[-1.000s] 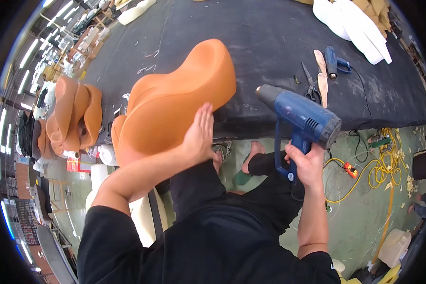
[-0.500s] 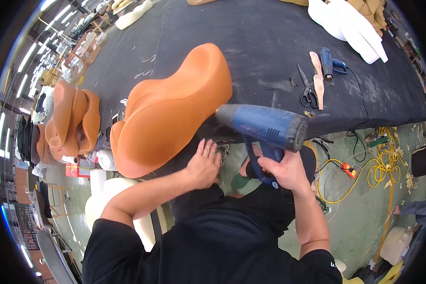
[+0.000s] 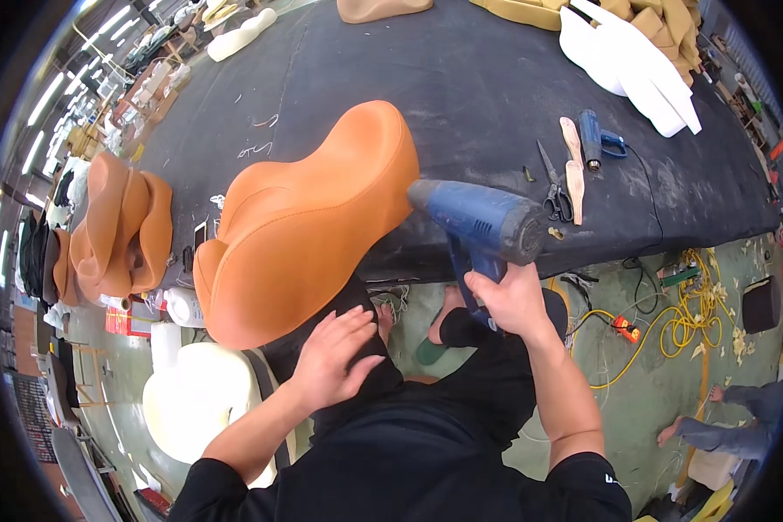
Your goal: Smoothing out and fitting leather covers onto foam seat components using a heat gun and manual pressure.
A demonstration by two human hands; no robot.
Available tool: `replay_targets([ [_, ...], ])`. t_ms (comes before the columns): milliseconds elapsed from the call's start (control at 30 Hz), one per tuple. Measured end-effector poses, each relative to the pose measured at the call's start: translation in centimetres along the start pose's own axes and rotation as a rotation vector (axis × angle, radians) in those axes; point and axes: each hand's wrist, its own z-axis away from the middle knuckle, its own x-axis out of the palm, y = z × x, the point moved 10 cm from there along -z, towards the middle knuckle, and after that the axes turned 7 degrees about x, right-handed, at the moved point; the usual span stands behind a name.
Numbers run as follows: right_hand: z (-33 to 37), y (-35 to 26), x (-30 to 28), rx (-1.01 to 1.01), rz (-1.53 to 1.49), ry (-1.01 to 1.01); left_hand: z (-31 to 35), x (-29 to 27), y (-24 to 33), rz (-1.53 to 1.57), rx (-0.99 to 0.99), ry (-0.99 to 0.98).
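An orange upholstered cushion (image 3: 309, 230), curved and seamed along its side, rests at the near edge of the dark table and over my lap. My right hand (image 3: 509, 296) is wrapped round the handle of a blue heat gun (image 3: 474, 217). Its nozzle points left at the cushion's right end, close to the surface; whether the two touch I cannot tell. Below the cushion, my left hand (image 3: 335, 352) hovers near my thigh, fingers stretched out and holding nothing.
On the table (image 3: 461, 96) lie black scissors (image 3: 555, 187), a wooden-handled tool (image 3: 574, 174), a second heat gun (image 3: 593, 139) and a white moulded piece (image 3: 631, 70). More orange cushions (image 3: 122, 230) are stacked at left. A yellow cable (image 3: 692, 313) coils on the floor; another person's legs (image 3: 731, 426) show at right.
My left hand has moved down and left, away from the cushion's lower edge, its thumb now spread. The heat gun's nozzle has come to the cushion's right end. Another person's legs have moved further in.
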Motion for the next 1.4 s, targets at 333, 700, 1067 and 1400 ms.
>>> replay_targets([
  [333,4.2,2.1,0.8,0.061,-0.232,-0.086,11.4,-15.8,-11.9,-0.26,-0.449,0.622],
  [700,3.9,0.3,2.0,-0.091,0.055,0.03,13.8,-12.6,-19.7,-0.022,-0.469,0.514],
  [1067,4.0,3.2,-3.3,0.186,-0.163,0.319,11.1,-9.5,-14.4,0.093,-0.608,0.688],
  [1400,-1.0,3.0,-12.2,-0.012,-0.194,0.744,-6.7,-2.0,-0.6,0.415,-0.32,0.443],
])
